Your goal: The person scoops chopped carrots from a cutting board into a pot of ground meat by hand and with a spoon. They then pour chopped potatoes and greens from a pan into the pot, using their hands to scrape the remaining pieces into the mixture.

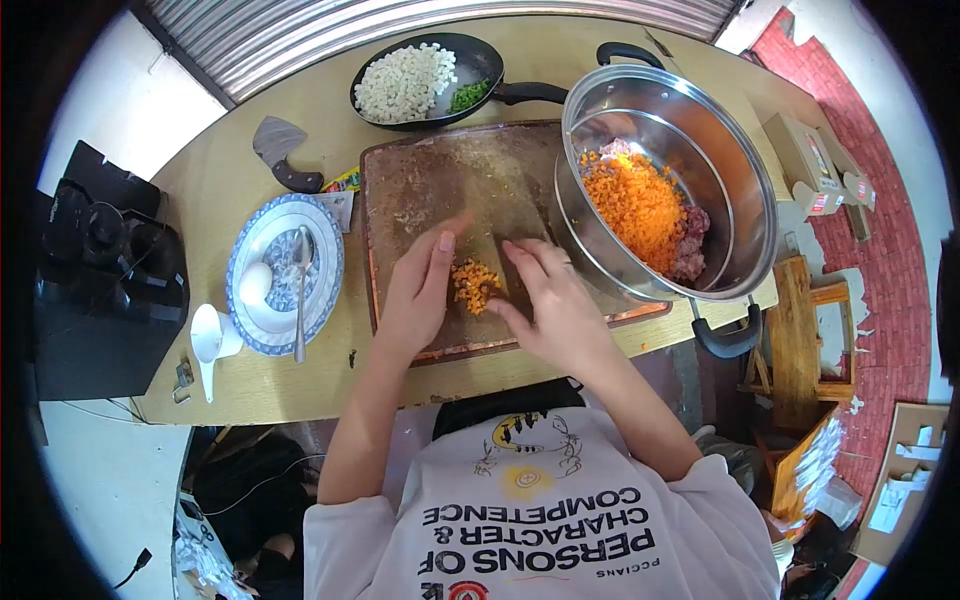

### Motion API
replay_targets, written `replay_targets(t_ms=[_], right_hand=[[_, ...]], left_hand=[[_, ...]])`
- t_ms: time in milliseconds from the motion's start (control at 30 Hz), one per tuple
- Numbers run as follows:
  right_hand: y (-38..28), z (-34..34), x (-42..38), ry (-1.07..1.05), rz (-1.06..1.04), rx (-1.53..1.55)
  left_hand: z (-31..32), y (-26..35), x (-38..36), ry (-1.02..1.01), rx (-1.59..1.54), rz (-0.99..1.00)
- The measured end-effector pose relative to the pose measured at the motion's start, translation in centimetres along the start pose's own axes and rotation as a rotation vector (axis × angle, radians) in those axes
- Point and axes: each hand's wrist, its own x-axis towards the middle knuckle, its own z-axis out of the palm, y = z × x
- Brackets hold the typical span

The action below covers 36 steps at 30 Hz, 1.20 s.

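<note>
Legible text is all on the wearer's white shirt [600, 440], upside down in the head view: small "PCCIANS" first, then big bold black "PERSONS OF" / "CHARACTER &" / "COMPETENCE", stacked in three lines. Same shirt, bottom of frame: red round emblem [467, 590] plus a dark bold character [432, 591] beside it, both cut off, can't call the letter. Rest of the print is too small to resolve: yellow-green packet [345, 181] on the tabletop [270, 390], red labels [820, 202] on the cardboard boxes [795, 150] at right.
</note>
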Motion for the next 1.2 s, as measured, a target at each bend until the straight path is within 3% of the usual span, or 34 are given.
replay_targets(t_ms=[67, 333, 400, 600, 700, 767, 867, 900, 967, 1033, 1100, 1200], right_hand=[[-0.1, 0.4, -0.4, -0.003, 0.072, 0.011], [0.9, 3.2, 1.5, -0.120, 0.188, 0.275], [0.7, 3.2, 2.1, -0.021, 0.067, 0.303], [-0.2, 2.1, 2.9, 0.165, 0.018, 0.332], [-0.9, 2.4, 5.1, 0.230, -0.085, 0.151], [-2.4, 2.4, 7.1, 0.272, -0.122, 0.064], [-6.8, 4.3, 10.4, 0.094, -0.213, 0.152], [-8.0, 6.4, 11.4, -0.005, -0.278, 0.133], [-10.5, 9.9, 13.1, -0.214, -0.370, 0.146], [-12.7, 13.4, 14.2, -0.370, -0.313, 0.024], [-13.8, 15.6, 14.9, -0.437, -0.287, -0.028], [-14.8, 16.7, 15.7, -0.507, -0.220, -0.083]], left_hand=[[-0.2, 0.1, 0.7, 0.114, 0.477, 0.266], [0.6, 0.5, -0.6, -0.026, 0.174, 0.108], [0.3, 0.6, -0.7, -0.034, 0.056, 0.060], [-0.7, -0.1, -1.5, 0.233, 0.083, 0.159], [-0.4, -0.2, -2.5, 0.356, 0.192, 0.187], [0.0, -0.4, -3.3, 0.388, 0.140, -0.035], [1.0, -0.5, -4.2, 0.371, 0.283, -0.004], [2.0, -2.3, -3.7, 0.526, 0.443, 0.242], [2.6, -1.8, -3.5, 0.480, 0.483, 0.232], [2.7, -1.9, -3.2, 0.432, 0.517, 0.230], [2.6, -3.0, -2.8, 0.615, -0.047, 0.085], [1.6, -3.0, -3.2, 0.570, -0.188, 0.047]])
